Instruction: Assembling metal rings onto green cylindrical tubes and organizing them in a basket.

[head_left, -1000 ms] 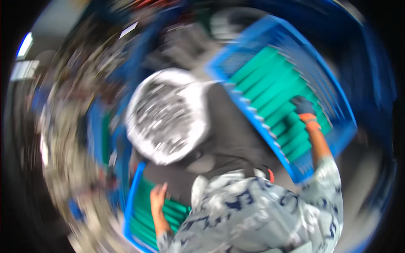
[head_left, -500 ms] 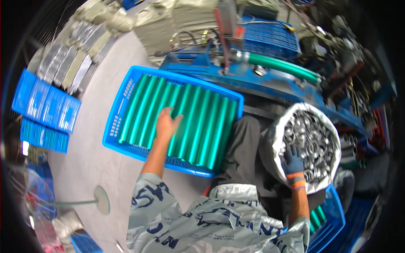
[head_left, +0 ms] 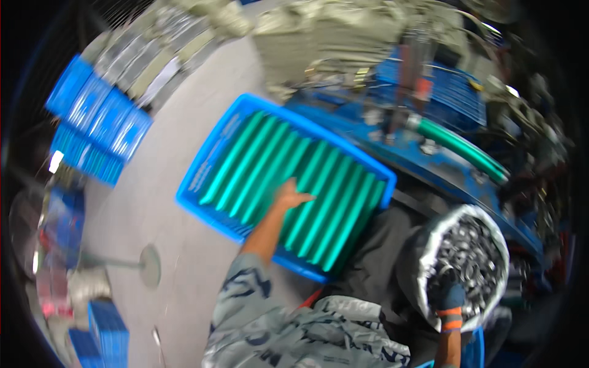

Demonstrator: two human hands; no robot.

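Green tubes (head_left: pixel 261 156) lie side by side in a blue plastic crate (head_left: pixel 208 211) in front of me. My bare left hand (head_left: pixel 289 196) rests on the tubes near the middle of the crate, thumb held out from the fingers. Motion blurs its fingertips, and I see no tube lifted. On the right, a white sack (head_left: pixel 423 270) stands with its mouth rolled back, full of grey metal rings (head_left: pixel 469 251). My right hand (head_left: pixel 453 297), in a dark glove with an orange cuff, reaches in among those rings. Its fingers are blurred and partly hidden.
Beyond the crate runs a blue metal bench (head_left: pixel 356 126) with a machine on it. Another green tube (head_left: pixel 457 144) sits at that machine. Blue crates (head_left: pixel 101 116) are stacked at the left, near grey bundles (head_left: pixel 138 61). A round-based stand (head_left: pixel 150 267) is on the floor.
The view has swung, so the crate and sack sit farther right and lower. My left hand's spread fingers have drawn closer together over the tubes; my right hand stays in the sack.
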